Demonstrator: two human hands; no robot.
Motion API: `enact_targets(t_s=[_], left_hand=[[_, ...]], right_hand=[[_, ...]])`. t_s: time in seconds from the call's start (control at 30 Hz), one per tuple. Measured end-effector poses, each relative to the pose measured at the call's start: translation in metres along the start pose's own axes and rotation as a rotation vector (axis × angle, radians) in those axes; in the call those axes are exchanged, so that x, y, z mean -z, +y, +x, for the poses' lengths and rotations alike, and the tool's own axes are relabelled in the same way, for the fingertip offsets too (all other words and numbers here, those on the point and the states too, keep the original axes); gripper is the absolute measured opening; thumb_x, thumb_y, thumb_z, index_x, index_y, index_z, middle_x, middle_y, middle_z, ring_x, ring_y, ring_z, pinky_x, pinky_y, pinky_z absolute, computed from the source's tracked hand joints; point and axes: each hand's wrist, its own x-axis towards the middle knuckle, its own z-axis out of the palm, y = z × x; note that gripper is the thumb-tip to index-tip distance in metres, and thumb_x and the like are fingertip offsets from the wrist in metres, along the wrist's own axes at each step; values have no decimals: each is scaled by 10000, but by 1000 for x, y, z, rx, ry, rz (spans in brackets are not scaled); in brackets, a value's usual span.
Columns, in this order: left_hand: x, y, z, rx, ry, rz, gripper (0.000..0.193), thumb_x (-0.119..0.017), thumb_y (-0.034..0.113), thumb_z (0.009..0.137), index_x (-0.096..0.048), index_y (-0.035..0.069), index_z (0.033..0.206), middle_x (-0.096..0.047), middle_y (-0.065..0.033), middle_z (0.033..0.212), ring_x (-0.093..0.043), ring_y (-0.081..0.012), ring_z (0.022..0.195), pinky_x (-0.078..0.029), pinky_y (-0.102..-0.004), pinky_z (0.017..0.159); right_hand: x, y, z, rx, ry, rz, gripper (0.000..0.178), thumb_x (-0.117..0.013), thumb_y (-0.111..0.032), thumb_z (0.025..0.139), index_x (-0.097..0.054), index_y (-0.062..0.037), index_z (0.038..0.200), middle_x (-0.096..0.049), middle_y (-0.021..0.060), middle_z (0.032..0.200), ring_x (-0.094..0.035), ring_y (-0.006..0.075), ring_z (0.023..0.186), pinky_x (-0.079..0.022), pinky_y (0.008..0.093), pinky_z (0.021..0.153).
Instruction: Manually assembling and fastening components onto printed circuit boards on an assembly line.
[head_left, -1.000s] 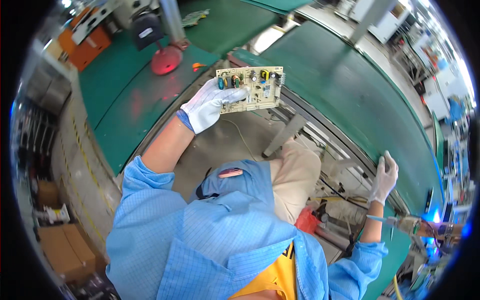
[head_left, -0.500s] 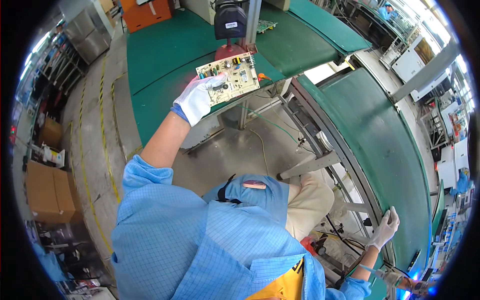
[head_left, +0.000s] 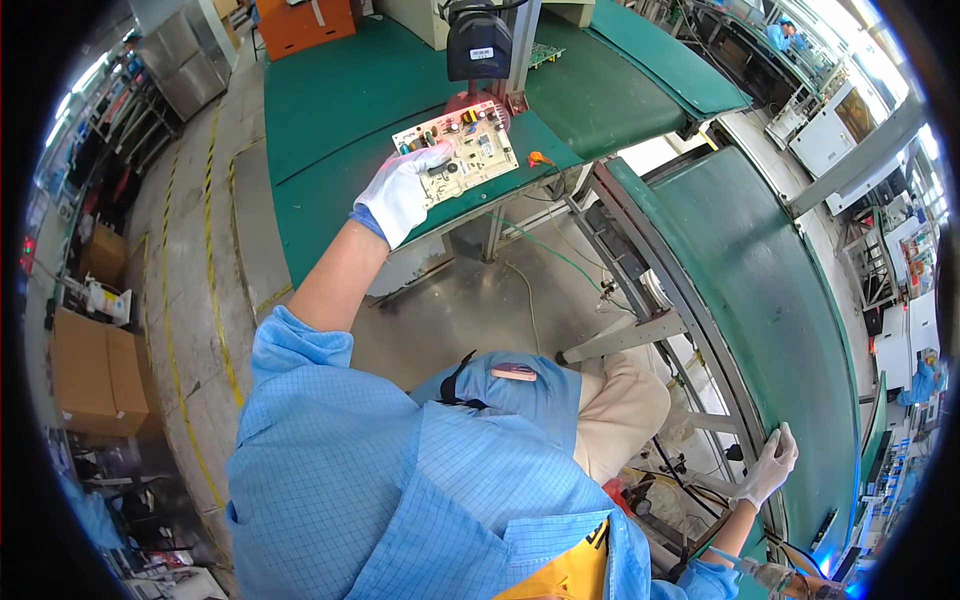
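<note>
In a white glove, my left hand (head_left: 402, 190) grips the left edge of a pale circuit board (head_left: 470, 155) studded with small components. The thumb lies over the board's face. Just above the board hangs a black scanner (head_left: 478, 48), and red light falls on the glove and board. Far to the right, my gloved right hand (head_left: 770, 466) rests at the near edge of the curved green conveyor belt (head_left: 770, 290). Its fingers are stretched out and nothing shows in them.
Beneath the board is a green-topped table (head_left: 340, 130), with an orange box (head_left: 306, 28) at its far left. A metal post (head_left: 521, 55) rises beside the scanner. Another circuit board (head_left: 546, 54) lies on the far belt. A phone (head_left: 513, 372) rests on my lap. Cardboard boxes (head_left: 98, 372) stand at left.
The view has shifted slightly, so the table and scanner appear a little lower and further right. My left hand keeps the board under the scanner. The right hand stays at the belt's edge.
</note>
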Motion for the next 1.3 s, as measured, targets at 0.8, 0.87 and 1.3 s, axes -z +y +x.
enact_targets(t_s=[0.8, 0.87, 1.3], left_hand=[[-26, 10, 18, -175, 24, -274, 247, -674, 223, 962, -601, 63, 1136, -654, -112, 1143, -677, -261, 989, -593, -381, 869], [-26, 4, 17, 3, 35, -274, 277, -672, 244, 961, -608, 54, 1153, -669, -129, 1162, -694, -270, 966, -597, -389, 864], [-137, -72, -9, 467, -532, -22, 391, -630, 173, 981, -568, -10, 1321, -676, -151, 1232, -693, -226, 1089, -590, -345, 925]], right_hand=[[0, 1, 0, 44, 14, -6, 193, -651, -89, 948, -691, -16, 1122, -637, 120, 1155, -594, 233, 1079, -478, 362, 959], [0, -2, 1, 47, 20, -23, 195, -664, -77, 928, -694, -33, 1116, -633, 124, 1162, -597, 235, 1068, -484, 355, 955], [162, -56, -15, -289, 76, 1485, 600, -378, -373, 1063, -183, -202, 1605, -399, 97, 1535, -550, 246, 1194, -530, 358, 923]])
